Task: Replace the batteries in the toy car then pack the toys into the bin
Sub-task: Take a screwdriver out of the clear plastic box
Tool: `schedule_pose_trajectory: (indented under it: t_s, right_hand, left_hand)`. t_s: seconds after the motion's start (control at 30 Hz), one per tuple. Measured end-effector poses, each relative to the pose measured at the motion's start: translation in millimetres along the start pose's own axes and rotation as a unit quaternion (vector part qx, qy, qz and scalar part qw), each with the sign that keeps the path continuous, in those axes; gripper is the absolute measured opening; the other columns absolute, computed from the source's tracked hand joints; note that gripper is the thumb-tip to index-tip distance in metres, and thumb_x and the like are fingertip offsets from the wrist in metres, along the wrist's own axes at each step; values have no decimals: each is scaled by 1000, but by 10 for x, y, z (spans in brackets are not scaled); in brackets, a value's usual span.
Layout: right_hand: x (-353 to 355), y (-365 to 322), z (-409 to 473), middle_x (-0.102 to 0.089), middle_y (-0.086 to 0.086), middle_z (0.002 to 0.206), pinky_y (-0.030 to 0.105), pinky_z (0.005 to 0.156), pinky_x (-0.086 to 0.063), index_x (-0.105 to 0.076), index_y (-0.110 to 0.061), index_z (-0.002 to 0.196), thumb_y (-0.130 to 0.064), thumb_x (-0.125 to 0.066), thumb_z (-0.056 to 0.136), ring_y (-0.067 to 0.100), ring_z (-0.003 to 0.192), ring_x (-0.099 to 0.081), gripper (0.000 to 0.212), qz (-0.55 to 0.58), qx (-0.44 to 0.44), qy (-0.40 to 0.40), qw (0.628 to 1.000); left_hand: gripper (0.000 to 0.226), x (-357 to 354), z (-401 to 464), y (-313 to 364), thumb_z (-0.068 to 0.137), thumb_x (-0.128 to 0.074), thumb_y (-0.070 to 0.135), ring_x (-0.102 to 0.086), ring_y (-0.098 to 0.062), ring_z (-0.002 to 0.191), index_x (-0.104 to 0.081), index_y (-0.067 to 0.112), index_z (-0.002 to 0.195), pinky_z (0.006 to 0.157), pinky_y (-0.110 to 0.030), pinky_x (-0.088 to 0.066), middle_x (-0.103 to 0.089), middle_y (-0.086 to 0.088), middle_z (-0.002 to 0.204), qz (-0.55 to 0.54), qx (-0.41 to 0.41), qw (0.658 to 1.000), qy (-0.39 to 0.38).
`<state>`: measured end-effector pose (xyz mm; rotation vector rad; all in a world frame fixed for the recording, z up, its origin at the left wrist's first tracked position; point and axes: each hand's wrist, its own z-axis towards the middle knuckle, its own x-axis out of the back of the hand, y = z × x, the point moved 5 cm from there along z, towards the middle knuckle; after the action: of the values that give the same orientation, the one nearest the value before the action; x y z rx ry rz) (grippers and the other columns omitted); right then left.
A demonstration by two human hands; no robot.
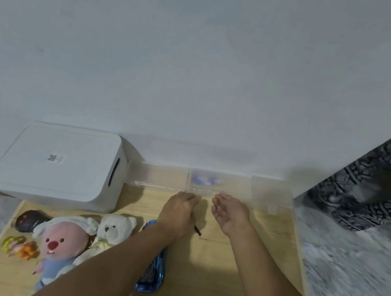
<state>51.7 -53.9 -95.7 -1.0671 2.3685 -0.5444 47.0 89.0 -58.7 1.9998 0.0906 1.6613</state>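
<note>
The white lidded bin (55,166) sits at about ten o'clock on the wooden counter (210,274), its lid on and nothing packed in it as far as can be seen. Along the wall at twelve o'clock lies a clear plastic organiser box (209,183), opened flat, with something bluish and blurred in its middle compartment; whether these are batteries cannot be told.

At eight o'clock the toys wait in a cluster: a pink-faced plush (62,247), a white teddy bear (113,231) touching it, a dark oval toy with red eyes (29,221) and a small yellow-and-orange toy (18,247). The blue toy car (151,278) lies at about six o'clock, partly under the left forearm, seemingly belly up, so the battery swap looks under way rather than finished. Judged from this, packing has not begun and most of the task remains.

Both arms reach forward toward the organiser. The left hand (178,210) is palm down, its fingers curled around a thin dark tool (198,231), likely a screwdriver, whose end pokes out near the wrist. The right hand (229,213) is palm up and cupped, fingers loosely together and holding nothing visible, just in front of the organiser's edge.
</note>
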Motion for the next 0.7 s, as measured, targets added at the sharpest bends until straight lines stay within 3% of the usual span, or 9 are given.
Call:
schedule_pose_trajectory:
  t_s: [0.13, 0.27, 0.33, 0.37, 0.43, 0.53, 0.7]
  right_hand:
    - [-78, -154, -16, -66, 5, 97, 27, 67, -52, -61, -7, 108, 0, -49, 95, 16, 82, -64, 19, 1, 41, -14, 999]
    - [-79, -310, 2, -69, 8, 107, 34, 84, -56, -68, -6, 107, 7, -52, 90, 20, 95, -65, 27, -131, 204, 49, 969]
    - [-103, -375, -17, -69, 8, 113, 28, 96, -48, -71, -6, 109, 4, -53, 90, 21, 106, -64, 28, -287, 324, 81, 898]
    - [-131, -387, -31, -69, 8, 114, 24, 95, -45, -71, -6, 110, 2, -54, 90, 21, 108, -63, 27, -353, 372, 82, 855]
    - [-203, -385, -28, -71, 9, 111, 25, 91, -46, -70, -5, 110, -1, -55, 90, 24, 105, -64, 26, -444, 428, 64, 785]
    - [-306, -361, 61, -70, 13, 105, 34, 84, -48, -69, -5, 108, -9, -52, 93, 31, 100, -62, 23, -573, 425, 35, 700]
    - [-521, -390, 146, -70, 12, 100, 34, 82, -46, -67, -9, 100, -17, -47, 95, 31, 96, -63, 22, -712, 393, 14, 582]
  left_hand:
    - [58, -95, -1, 4, 63, -60, -1, -55, -36, 119, -61, 0, 122, 107, -44, -40, -61, -18, 128, 36, -22, 999, -10]
    - [63, -72, 19, 7, 49, -68, -3, -64, -36, 102, -66, 0, 111, 95, -42, -51, -66, -16, 112, 53, -28, 998, 32]
    - [67, -60, 27, 16, 63, -66, 2, -51, -36, 124, -54, 1, 129, 109, -47, -38, -54, -16, 133, 75, -15, 997, 17]
    - [68, -70, 27, 15, 75, -61, 7, -35, -34, 138, -42, 3, 140, 117, -48, -23, -41, -14, 146, 100, 2, 995, -8]
    - [68, -85, 28, -24, 89, -51, 16, -10, -25, 149, -23, 7, 150, 121, -48, -3, -23, -7, 157, 138, 27, 989, -47]
    - [68, -86, 37, -41, 93, -47, 22, 0, -22, 150, -16, 9, 152, 119, -51, 2, -15, -4, 161, 167, 29, 982, -86]
    - [74, -54, 44, -53, 95, -48, 34, 8, -21, 150, -10, 12, 154, 118, -56, 5, -6, -2, 163, 177, 22, 975, -133]
